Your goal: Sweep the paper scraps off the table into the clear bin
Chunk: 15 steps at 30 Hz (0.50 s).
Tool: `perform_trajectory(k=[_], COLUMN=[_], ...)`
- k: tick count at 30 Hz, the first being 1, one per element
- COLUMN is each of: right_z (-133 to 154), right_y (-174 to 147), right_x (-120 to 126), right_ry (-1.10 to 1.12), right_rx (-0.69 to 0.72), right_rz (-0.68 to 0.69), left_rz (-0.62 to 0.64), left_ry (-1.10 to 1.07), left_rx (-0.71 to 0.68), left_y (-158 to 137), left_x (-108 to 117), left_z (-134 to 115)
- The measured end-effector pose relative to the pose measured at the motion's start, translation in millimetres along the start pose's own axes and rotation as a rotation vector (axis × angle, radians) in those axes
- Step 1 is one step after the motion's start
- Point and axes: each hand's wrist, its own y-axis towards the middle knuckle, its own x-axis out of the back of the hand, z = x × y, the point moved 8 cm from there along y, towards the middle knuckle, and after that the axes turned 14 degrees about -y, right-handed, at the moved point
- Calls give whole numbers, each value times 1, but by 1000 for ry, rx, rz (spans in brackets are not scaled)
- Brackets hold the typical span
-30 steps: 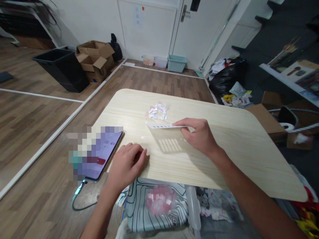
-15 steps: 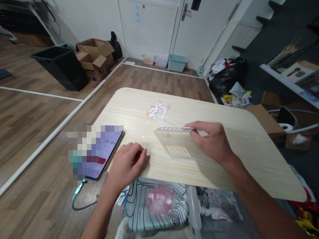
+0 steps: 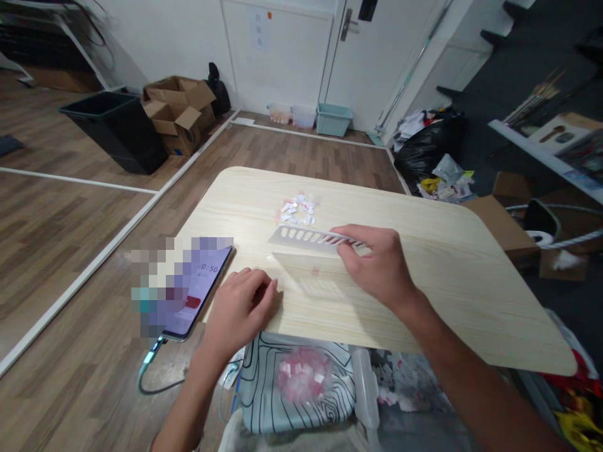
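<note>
Right hand [image 3: 377, 263] pinches the white slotted strip [image 3: 299, 244] at its right end, thumb on the near side and fingers on the far side, with no gap visible at the pinch; the strip extends leftward from the fingertips, tilted, its row of slots along the upper part, and is held above the pale wood-grain table [image 3: 447, 276], its slotted shadow [image 3: 315, 282] falling on the surface nearer the wearer; left hand [image 3: 242, 301] rests palm down at the near left edge of the table, fingers loosely curled, thumb apart from them, and whether anything lies beneath the palm cannot be told; just beyond the strip, a small cluster of white pieces [image 3: 296, 210] with pinkish bits among them lies on the tabletop; just left of the left hand is a phone [image 3: 205, 292], its screen lit and partly pixelated, a cable [image 3: 149, 356] plugged into its lower end; below the near edge, a pale blue fabric item [image 3: 264, 389] with black lines bears a clear and pink bundle [image 3: 304, 375]; farther out on the floor, a black bin [image 3: 122, 135], cardboard boxes [image 3: 176, 113] and a teal tub [image 3: 333, 120] near the door [image 3: 377, 63]
</note>
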Motion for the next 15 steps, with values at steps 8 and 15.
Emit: perform_trajectory(k=[8,15], right_z=[23,25], right_y=[-16,-50], right_x=[-25,6], right_ry=[120,59], right_rx=[209,237], right_rz=[110,156], left_rz=[33,-78], left_ry=[-6,-164], left_rx=[14,170], left_y=[2,-1], left_x=[-1,10], left_z=[-1,11])
